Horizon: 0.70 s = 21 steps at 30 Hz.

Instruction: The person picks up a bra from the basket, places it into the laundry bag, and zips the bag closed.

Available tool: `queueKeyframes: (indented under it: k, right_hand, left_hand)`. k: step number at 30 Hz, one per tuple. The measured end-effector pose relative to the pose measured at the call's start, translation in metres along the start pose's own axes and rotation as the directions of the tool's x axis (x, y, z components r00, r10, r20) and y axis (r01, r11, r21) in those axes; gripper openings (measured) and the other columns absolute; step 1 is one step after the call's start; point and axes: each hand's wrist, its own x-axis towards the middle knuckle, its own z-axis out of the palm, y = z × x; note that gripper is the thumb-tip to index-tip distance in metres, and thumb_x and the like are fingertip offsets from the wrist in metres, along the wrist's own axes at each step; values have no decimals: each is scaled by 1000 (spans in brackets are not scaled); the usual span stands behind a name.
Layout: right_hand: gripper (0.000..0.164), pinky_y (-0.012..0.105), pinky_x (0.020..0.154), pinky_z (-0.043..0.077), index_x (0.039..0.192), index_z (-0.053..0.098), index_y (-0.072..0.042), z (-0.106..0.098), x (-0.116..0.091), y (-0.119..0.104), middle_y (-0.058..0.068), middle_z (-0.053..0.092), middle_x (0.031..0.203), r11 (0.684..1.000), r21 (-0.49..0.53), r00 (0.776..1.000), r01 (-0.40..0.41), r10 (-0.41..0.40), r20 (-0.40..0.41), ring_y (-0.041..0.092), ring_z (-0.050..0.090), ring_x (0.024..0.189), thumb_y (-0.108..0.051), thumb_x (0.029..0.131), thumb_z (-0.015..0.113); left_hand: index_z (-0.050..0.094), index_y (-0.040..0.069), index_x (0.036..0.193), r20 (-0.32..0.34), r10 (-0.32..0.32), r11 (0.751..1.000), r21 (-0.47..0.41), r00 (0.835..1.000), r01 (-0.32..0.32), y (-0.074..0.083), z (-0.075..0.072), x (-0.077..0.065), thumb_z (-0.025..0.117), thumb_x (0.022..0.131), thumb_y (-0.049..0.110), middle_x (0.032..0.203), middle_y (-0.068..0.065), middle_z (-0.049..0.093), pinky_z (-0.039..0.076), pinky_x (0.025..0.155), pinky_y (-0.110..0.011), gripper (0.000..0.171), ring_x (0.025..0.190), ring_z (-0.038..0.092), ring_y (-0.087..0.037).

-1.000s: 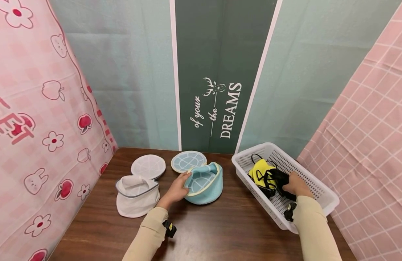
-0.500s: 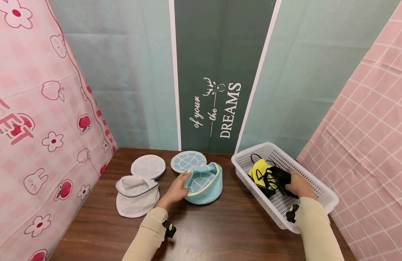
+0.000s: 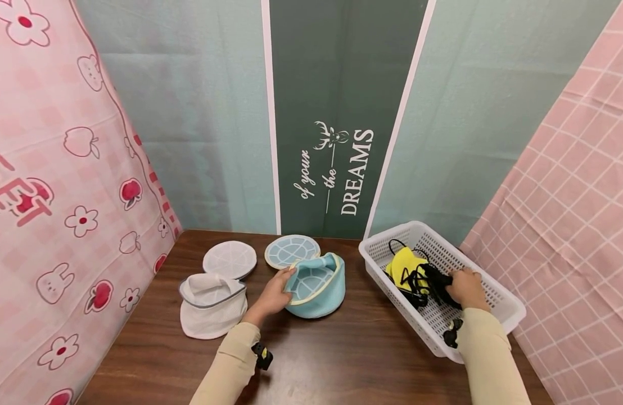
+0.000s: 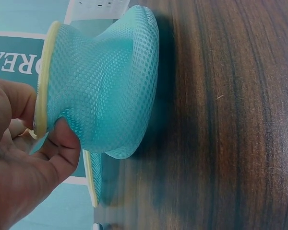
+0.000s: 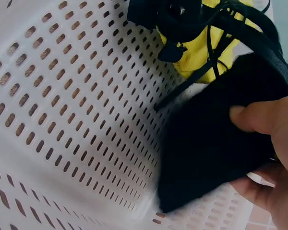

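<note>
My left hand (image 3: 275, 292) pinches the yellow-trimmed rim of a light-blue mesh laundry bag (image 3: 321, 304), which stands upright on the table. Its round lid (image 3: 292, 251) lies folded back behind it. In the left wrist view, thumb and fingers of the left hand (image 4: 43, 158) grip the mesh bag (image 4: 105, 81) at its edge. Over the white basket (image 3: 392, 304), my right hand (image 3: 467, 288) holds a black strappy garment (image 3: 437, 281). The right wrist view has the right hand (image 5: 273, 148) pinching the wide black cloth (image 5: 206, 139), whose exact kind I cannot tell.
A yellow garment with black cords (image 3: 406, 264) lies in the basket beside the black one. To the left stands a white mesh laundry bag (image 3: 212, 315) with grey trim, its round lid (image 3: 229, 259) folded back. Curtains hang behind and at both sides of the wooden table (image 3: 332, 360).
The right hand has shifted slightly to the right in the basket, drawing the black garment along and a little off the yellow one. The left hand and the blue bag have stayed put.
</note>
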Motion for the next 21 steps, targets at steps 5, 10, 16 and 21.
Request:
queueKeyframes:
  k: [5, 10, 16, 21]
  right_hand:
    - [17, 49, 59, 42, 86, 58, 6, -4, -1, 0, 23, 58, 80, 1000, 6, 999, 26, -26, 20, 35, 54, 69, -9, 78, 63]
    - [14, 49, 59, 41, 84, 58, 4, -4, 0, 0, 20, 57, 78, 1000, 1, 999, 25, -25, 28, 33, 52, 67, -8, 78, 63]
    - [18, 50, 60, 42, 89, 60, 7, -3, 2, -1, 26, 59, 83, 1000, -4, 999, 23, -23, 35, 37, 55, 71, -8, 79, 64]
    - [25, 53, 64, 43, 97, 61, 9, -5, -1, 0, 30, 58, 90, 1000, -13, 999, 24, -23, 34, 44, 56, 77, -8, 80, 64]
  left_hand:
    - [38, -8, 137, -3, 0, 1000, -3, 1000, 0, 0, 1, -1, 51, 73, -14, 141, -27, 30, 35, 75, -38, 66, 127, 34, -37]
    - [38, -8, 137, -3, 5, 1000, -3, 1000, -5, 0, 1, -1, 51, 73, -14, 141, -27, 30, 35, 74, -39, 66, 127, 33, -38]
    - [38, -7, 138, -6, 0, 1000, -1, 1000, 0, 1, 0, -1, 51, 73, -14, 141, -26, 31, 35, 76, -38, 66, 127, 34, -36]
    - [38, -7, 137, 2, 1, 1000, 11, 1000, -1, 0, 2, -1, 51, 73, -15, 142, -26, 30, 35, 74, -37, 66, 126, 35, -36]
